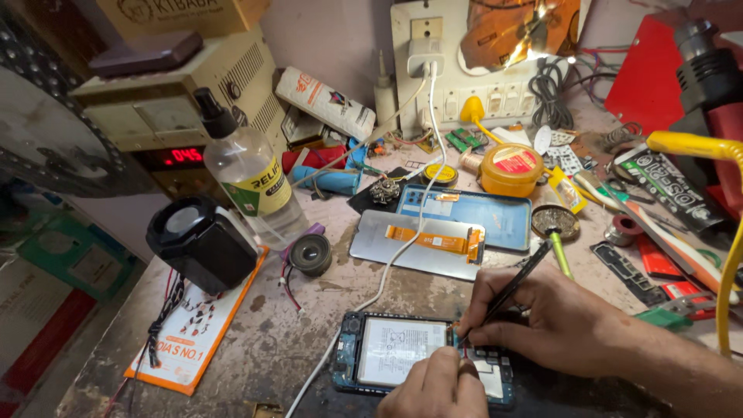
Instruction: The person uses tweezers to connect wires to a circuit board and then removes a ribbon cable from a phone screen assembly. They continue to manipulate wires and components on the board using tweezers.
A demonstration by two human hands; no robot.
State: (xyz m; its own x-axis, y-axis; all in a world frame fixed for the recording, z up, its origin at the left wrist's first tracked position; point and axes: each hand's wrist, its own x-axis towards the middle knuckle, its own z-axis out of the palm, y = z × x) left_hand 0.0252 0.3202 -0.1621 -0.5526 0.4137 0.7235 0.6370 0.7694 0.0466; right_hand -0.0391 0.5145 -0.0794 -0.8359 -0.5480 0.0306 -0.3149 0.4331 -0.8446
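An opened phone is laid flat at the near edge of the workbench, back cover off — a white battery panel fills most of the body, a dark blue-green frame runs around it, a camera module sits at its left end and a small circuit area at its right end. The right hand is closed around a thin black tool, gripped like a pen, its tip set down on the phone near the right edge of the battery. The left hand is pressed on the phone's lower edge, fingers curled together, thumb close to the tool tip; nothing is seen clamped in it. The two hands are just beside each other, almost touching over the phone. A white cable runs from a wall charger across the bench, passing left of the phone. Behind the phone a detached screen panel with an orange ribbon strip is laid face down, and a blue back cover lies just beyond it. A clear spray bottle, a small round speaker and a yellow tin are placed further back — well apart from the hands.
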